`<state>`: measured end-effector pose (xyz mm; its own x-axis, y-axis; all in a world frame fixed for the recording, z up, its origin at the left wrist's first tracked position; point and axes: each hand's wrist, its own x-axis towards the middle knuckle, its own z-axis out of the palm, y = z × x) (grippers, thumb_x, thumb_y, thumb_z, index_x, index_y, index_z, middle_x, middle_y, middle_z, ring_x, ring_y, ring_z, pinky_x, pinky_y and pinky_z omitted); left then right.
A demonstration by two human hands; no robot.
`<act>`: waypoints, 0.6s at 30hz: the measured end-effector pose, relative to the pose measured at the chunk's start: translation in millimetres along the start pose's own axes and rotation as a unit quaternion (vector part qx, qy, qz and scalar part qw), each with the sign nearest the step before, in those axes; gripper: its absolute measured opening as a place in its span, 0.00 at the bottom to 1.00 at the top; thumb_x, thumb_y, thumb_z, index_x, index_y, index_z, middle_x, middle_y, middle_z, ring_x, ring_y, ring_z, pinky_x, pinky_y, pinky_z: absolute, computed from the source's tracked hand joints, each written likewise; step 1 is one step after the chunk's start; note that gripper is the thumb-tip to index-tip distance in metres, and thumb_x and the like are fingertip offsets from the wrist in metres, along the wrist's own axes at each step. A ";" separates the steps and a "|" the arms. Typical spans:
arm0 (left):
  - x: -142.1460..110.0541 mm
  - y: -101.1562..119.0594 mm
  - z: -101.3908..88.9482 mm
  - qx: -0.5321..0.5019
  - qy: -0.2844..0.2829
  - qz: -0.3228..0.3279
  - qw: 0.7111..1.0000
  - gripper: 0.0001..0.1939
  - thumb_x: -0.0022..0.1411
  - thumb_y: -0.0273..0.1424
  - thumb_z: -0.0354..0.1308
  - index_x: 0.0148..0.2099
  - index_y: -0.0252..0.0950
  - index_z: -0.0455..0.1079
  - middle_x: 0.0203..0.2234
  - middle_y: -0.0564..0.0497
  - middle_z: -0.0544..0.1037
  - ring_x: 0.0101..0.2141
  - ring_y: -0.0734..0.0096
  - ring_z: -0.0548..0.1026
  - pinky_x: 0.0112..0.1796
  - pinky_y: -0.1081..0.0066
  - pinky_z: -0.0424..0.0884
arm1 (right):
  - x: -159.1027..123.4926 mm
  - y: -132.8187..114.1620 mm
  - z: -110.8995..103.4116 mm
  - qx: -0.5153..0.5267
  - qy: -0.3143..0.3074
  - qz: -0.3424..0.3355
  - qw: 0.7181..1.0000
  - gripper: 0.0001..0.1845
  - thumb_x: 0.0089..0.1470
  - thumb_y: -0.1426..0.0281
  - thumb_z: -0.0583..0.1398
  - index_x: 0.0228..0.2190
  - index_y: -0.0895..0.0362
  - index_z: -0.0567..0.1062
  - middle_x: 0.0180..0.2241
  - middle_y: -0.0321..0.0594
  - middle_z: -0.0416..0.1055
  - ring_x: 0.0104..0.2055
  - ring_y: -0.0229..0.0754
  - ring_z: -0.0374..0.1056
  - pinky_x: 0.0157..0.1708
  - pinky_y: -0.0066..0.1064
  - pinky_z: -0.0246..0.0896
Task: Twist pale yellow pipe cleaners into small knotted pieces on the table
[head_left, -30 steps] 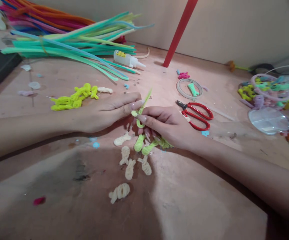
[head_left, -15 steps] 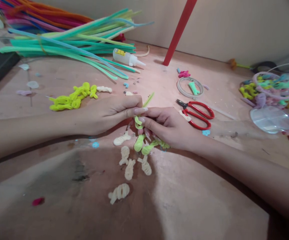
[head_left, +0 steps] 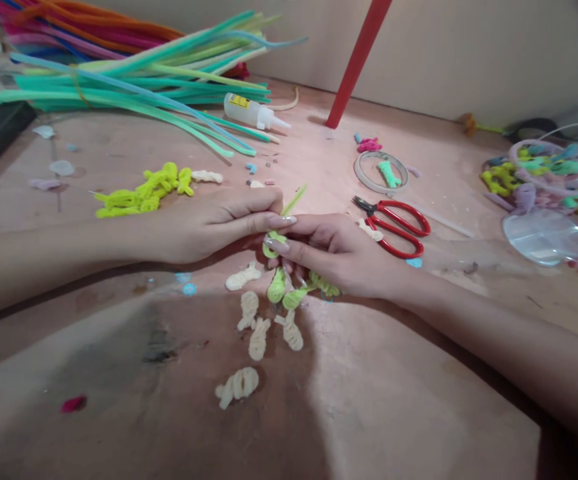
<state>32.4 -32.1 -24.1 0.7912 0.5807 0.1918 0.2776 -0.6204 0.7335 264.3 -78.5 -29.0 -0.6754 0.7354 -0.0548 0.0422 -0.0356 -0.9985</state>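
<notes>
In the head view, the left hand and the right hand meet over the table, near its middle, with a light green stem between them. The left thumb and fingers are clamped on the stem, whose free end sticks up past them, tilted to the right. The right thumb and fingers are pinched on its lower part, which curls in a loop just under the thumb tips; how the fingers behind it lie is hidden.

Under the right hand lie green pieces, partly covered by it. Nearer the wearer are cream pieces, loosely scattered, one well apart from the rest. Blue bits lie left of them, and a red scrap farther left.

Beyond the left wrist is a yellow clump with a white piece beside it. Behind that, a bundle of long stems lies near a glue bottle on its side.

Red-handled pliers lie just beyond the right hand, jaws to the left. Past them, a ring lies around a mint piece. At far right, a clear dish sits before a coloured heap
</notes>
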 end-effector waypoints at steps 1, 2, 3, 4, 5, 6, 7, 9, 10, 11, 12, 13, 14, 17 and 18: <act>-0.1 -0.1 -0.3 0.001 0.000 -0.005 1.000 0.25 0.84 0.51 0.52 0.37 0.41 0.66 0.28 0.54 0.71 0.29 0.69 0.70 0.31 0.67 0.65 | 0.2 -1.0 -0.4 0.004 -0.003 0.003 1.000 0.18 0.69 0.57 0.70 0.35 0.57 0.77 0.32 0.35 0.77 0.29 0.33 0.68 0.29 0.25 0.68; -0.4 -0.2 -0.2 0.002 0.002 -0.013 1.000 0.25 0.84 0.52 0.53 0.37 0.40 0.66 0.28 0.54 0.71 0.29 0.69 0.70 0.31 0.67 0.65 | 0.6 -1.4 -0.7 0.006 -0.004 0.005 1.000 0.18 0.69 0.56 0.70 0.36 0.57 0.77 0.33 0.36 0.77 0.30 0.33 0.69 0.30 0.25 0.69; -0.9 -0.2 0.2 0.001 0.007 -0.020 1.000 0.25 0.84 0.52 0.52 0.37 0.40 0.66 0.28 0.54 0.72 0.30 0.69 0.71 0.31 0.67 0.66 | 1.1 -1.4 -0.9 0.007 -0.003 0.005 1.000 0.18 0.69 0.56 0.71 0.36 0.57 0.77 0.33 0.36 0.78 0.30 0.33 0.69 0.31 0.25 0.70; -1.5 -0.2 0.9 -0.002 0.012 -0.025 1.000 0.26 0.84 0.53 0.51 0.37 0.40 0.67 0.29 0.54 0.72 0.30 0.69 0.72 0.32 0.67 0.66 | 1.7 -1.0 -1.0 0.009 -0.001 0.003 1.000 0.19 0.68 0.55 0.71 0.36 0.57 0.76 0.34 0.36 0.78 0.30 0.33 0.69 0.31 0.25 0.71; -2.1 -0.1 1.6 -0.005 0.016 -0.030 0.999 0.27 0.84 0.55 0.50 0.38 0.40 0.67 0.30 0.54 0.73 0.32 0.68 0.73 0.33 0.67 0.67 | 2.2 -0.3 -0.9 0.012 0.002 -0.001 1.000 0.19 0.68 0.55 0.71 0.36 0.56 0.76 0.34 0.36 0.78 0.30 0.33 0.69 0.31 0.25 0.71; -2.7 0.1 2.3 -0.007 0.016 -0.032 0.999 0.27 0.84 0.56 0.49 0.39 0.40 0.67 0.31 0.53 0.74 0.32 0.67 0.74 0.34 0.66 0.68 | 2.7 0.5 -0.6 0.015 0.007 -0.005 1.000 0.19 0.69 0.54 0.71 0.37 0.56 0.76 0.34 0.36 0.77 0.30 0.33 0.69 0.30 0.25 0.70; -3.1 0.5 2.8 -0.005 0.012 -0.032 0.999 0.28 0.83 0.57 0.49 0.40 0.40 0.67 0.31 0.52 0.75 0.33 0.66 0.74 0.34 0.66 0.68 | 3.0 1.5 -0.2 0.015 0.012 -0.009 1.000 0.19 0.69 0.54 0.70 0.38 0.56 0.76 0.34 0.36 0.77 0.30 0.33 0.68 0.30 0.25 0.70; -3.6 1.3 3.2 0.012 -0.004 -0.026 1.000 0.27 0.83 0.57 0.50 0.40 0.40 0.68 0.31 0.52 0.76 0.32 0.66 0.74 0.35 0.66 0.68 | 2.9 3.3 0.8 0.006 0.027 -0.013 1.000 0.21 0.70 0.51 0.69 0.38 0.56 0.75 0.33 0.36 0.75 0.29 0.33 0.68 0.28 0.25 0.68; -3.6 1.8 3.0 0.023 -0.010 -0.025 0.999 0.27 0.83 0.56 0.51 0.40 0.40 0.68 0.31 0.52 0.76 0.32 0.66 0.74 0.35 0.66 0.67 | 2.4 4.0 1.2 -0.006 0.040 -0.017 0.999 0.22 0.71 0.50 0.68 0.37 0.56 0.74 0.32 0.35 0.75 0.28 0.33 0.67 0.27 0.26 0.67; -3.4 2.3 2.5 0.029 -0.012 -0.025 0.999 0.26 0.83 0.55 0.51 0.40 0.39 0.69 0.31 0.51 0.77 0.32 0.66 0.74 0.35 0.66 0.68 | 1.7 4.6 1.5 -0.024 0.059 -0.023 0.998 0.22 0.71 0.50 0.67 0.37 0.55 0.73 0.32 0.35 0.74 0.28 0.34 0.67 0.27 0.26 0.66; -3.3 2.8 1.9 0.029 -0.012 -0.024 0.999 0.26 0.84 0.55 0.51 0.41 0.39 0.70 0.33 0.51 0.78 0.34 0.66 0.75 0.36 0.66 0.68 | 0.8 5.0 1.4 -0.052 0.081 -0.030 0.995 0.23 0.72 0.49 0.67 0.36 0.54 0.72 0.31 0.35 0.74 0.28 0.34 0.67 0.26 0.26 0.64; -3.1 3.2 1.1 0.025 -0.011 -0.024 0.999 0.26 0.84 0.54 0.51 0.42 0.39 0.72 0.34 0.50 0.80 0.35 0.65 0.76 0.37 0.66 0.69 | -0.1 5.2 1.0 -0.087 0.104 -0.038 0.990 0.23 0.71 0.50 0.67 0.35 0.54 0.71 0.30 0.36 0.73 0.29 0.35 0.67 0.26 0.27 0.62; -3.0 3.6 0.2 0.019 -0.011 -0.022 1.000 0.25 0.84 0.54 0.51 0.43 0.39 0.72 0.36 0.50 0.80 0.36 0.65 0.76 0.38 0.66 0.70 | -1.1 5.1 0.3 -0.122 0.124 -0.049 0.984 0.23 0.71 0.51 0.68 0.34 0.53 0.70 0.30 0.36 0.72 0.30 0.37 0.66 0.26 0.27 0.60; -3.1 4.3 -2.8 0.006 -0.027 -0.005 1.000 0.24 0.84 0.53 0.52 0.44 0.40 0.72 0.37 0.50 0.81 0.37 0.64 0.77 0.39 0.66 0.71 | -3.3 2.6 -3.8 -0.179 0.124 -0.082 0.973 0.19 0.70 0.57 0.69 0.34 0.53 0.70 0.30 0.35 0.70 0.32 0.38 0.64 0.29 0.29 0.58; -3.1 4.4 -3.7 0.005 -0.032 0.000 0.999 0.23 0.84 0.53 0.52 0.44 0.40 0.72 0.37 0.49 0.81 0.37 0.64 0.77 0.40 0.66 0.71 | -3.7 0.8 -5.3 -0.174 0.107 -0.089 0.975 0.16 0.70 0.60 0.69 0.35 0.53 0.70 0.30 0.35 0.70 0.32 0.38 0.64 0.30 0.30 0.59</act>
<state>29.2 -34.7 -19.1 0.8245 0.5459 0.1491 0.2829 -0.6259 0.7268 270.7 -77.7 -29.6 -0.5275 0.8345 0.1589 0.2113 0.3101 -0.9269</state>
